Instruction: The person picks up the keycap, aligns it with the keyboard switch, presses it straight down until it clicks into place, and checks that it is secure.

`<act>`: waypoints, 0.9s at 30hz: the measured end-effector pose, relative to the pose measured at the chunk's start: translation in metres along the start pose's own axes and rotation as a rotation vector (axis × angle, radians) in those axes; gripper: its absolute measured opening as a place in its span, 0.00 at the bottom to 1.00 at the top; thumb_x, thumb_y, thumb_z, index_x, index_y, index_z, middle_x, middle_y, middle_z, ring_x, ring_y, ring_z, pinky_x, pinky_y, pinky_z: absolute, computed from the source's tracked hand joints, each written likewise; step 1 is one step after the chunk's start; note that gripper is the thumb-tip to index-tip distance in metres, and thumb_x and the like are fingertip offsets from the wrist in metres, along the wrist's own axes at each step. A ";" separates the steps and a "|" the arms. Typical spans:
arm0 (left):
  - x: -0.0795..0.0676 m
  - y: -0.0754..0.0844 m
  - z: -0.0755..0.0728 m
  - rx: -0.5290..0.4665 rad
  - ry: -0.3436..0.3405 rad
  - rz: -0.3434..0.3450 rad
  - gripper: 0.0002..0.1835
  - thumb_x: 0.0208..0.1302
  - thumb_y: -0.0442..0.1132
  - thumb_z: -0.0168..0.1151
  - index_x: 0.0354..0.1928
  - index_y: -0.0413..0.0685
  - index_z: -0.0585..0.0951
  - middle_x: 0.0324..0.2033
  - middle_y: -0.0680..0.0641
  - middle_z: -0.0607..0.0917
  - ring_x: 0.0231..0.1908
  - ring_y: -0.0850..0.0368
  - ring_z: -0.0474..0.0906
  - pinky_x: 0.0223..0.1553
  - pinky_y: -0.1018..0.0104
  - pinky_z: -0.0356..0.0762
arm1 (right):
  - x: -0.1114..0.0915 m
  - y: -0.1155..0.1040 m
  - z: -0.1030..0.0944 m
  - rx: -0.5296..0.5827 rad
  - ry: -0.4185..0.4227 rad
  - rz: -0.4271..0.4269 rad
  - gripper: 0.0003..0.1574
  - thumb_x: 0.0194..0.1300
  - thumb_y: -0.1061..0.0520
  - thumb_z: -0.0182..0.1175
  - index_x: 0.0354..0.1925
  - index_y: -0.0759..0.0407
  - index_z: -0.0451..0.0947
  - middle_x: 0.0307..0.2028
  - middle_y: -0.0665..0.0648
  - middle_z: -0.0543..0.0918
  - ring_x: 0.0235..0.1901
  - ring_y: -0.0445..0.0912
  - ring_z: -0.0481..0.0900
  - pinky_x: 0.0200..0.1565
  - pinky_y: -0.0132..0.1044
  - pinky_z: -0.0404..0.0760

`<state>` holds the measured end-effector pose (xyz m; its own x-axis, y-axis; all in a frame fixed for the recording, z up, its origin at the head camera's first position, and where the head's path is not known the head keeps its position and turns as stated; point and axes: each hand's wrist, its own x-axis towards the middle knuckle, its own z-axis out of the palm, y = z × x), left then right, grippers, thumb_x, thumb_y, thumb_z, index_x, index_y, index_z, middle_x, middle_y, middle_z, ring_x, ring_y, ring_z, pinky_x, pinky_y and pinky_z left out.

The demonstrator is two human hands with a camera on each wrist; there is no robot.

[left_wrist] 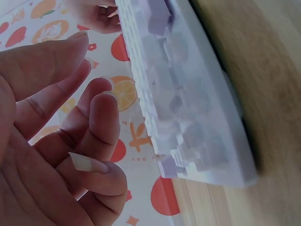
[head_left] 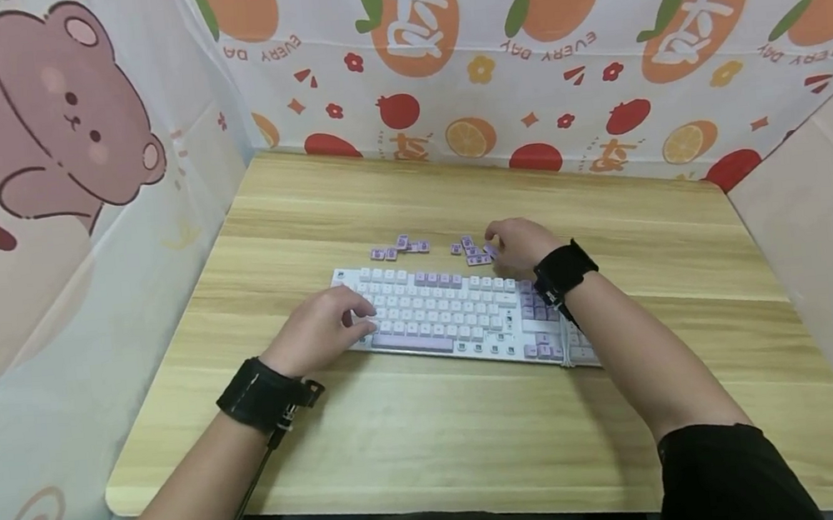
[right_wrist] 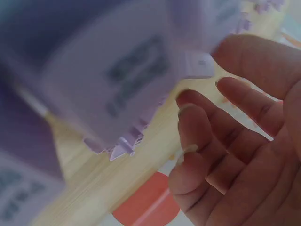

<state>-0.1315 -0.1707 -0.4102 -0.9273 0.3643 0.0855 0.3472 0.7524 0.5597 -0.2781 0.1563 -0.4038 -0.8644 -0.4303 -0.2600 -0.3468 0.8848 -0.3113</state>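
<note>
While left fingers (left_wrist: 103, 125) and right fingers (right_wrist: 194, 126) stand apart, the white keyboard (head_left: 437, 315) bears lilac keys (head_left: 438, 280).

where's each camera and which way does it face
Head: on the head, facing forward and down at the keyboard; forearms, left grip and right grip show.
Left wrist: worn there, seeing the keyboard side-on; left grip near, right grip beyond.
Right wrist: worn there, facing purple keycaps close up; only right grip shows.
Head and left wrist share the keyboard.

A wooden desk (head_left: 417, 427) lies under the left grip (head_left: 321, 328). Left of that grip hangs bear-print cloth (head_left: 73, 134); beyond it, fruit-print cloth (head_left: 503, 67).
</note>
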 end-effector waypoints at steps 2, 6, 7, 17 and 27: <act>-0.001 0.002 0.002 -0.012 -0.005 -0.004 0.08 0.59 0.40 0.71 0.40 0.48 0.88 0.32 0.53 0.84 0.32 0.59 0.76 0.32 0.65 0.74 | 0.003 -0.001 0.002 -0.037 -0.016 -0.001 0.22 0.70 0.56 0.58 0.60 0.57 0.74 0.51 0.60 0.82 0.47 0.53 0.78 0.55 0.50 0.76; -0.001 0.006 0.004 -0.015 0.003 0.007 0.08 0.59 0.40 0.71 0.41 0.48 0.88 0.33 0.54 0.84 0.33 0.59 0.76 0.32 0.65 0.74 | 0.010 -0.002 0.005 -0.106 -0.029 0.005 0.21 0.71 0.56 0.56 0.60 0.55 0.74 0.54 0.59 0.81 0.47 0.52 0.77 0.56 0.49 0.75; 0.000 0.007 0.004 -0.013 0.007 0.014 0.08 0.59 0.40 0.71 0.41 0.48 0.88 0.33 0.53 0.84 0.33 0.59 0.76 0.33 0.65 0.74 | 0.011 -0.002 0.004 -0.112 -0.030 0.007 0.21 0.70 0.56 0.58 0.60 0.54 0.74 0.54 0.59 0.81 0.46 0.52 0.77 0.56 0.49 0.75; 0.003 0.014 0.007 -0.026 0.003 0.032 0.08 0.59 0.41 0.71 0.40 0.48 0.88 0.33 0.54 0.85 0.32 0.60 0.77 0.33 0.65 0.75 | -0.002 0.003 0.000 -0.028 0.068 -0.014 0.22 0.66 0.54 0.62 0.58 0.54 0.77 0.53 0.58 0.81 0.50 0.53 0.77 0.57 0.50 0.75; 0.015 0.025 0.012 -0.042 0.018 0.101 0.07 0.62 0.42 0.69 0.39 0.49 0.87 0.33 0.55 0.85 0.32 0.61 0.77 0.34 0.66 0.75 | -0.033 -0.016 0.005 0.063 0.294 -0.276 0.21 0.61 0.60 0.66 0.54 0.56 0.83 0.42 0.51 0.79 0.39 0.45 0.75 0.42 0.38 0.76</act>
<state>-0.1354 -0.1395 -0.4047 -0.8902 0.4274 0.1576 0.4335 0.6887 0.5812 -0.2420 0.1560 -0.3948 -0.8122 -0.5728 0.1112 -0.5657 0.7263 -0.3904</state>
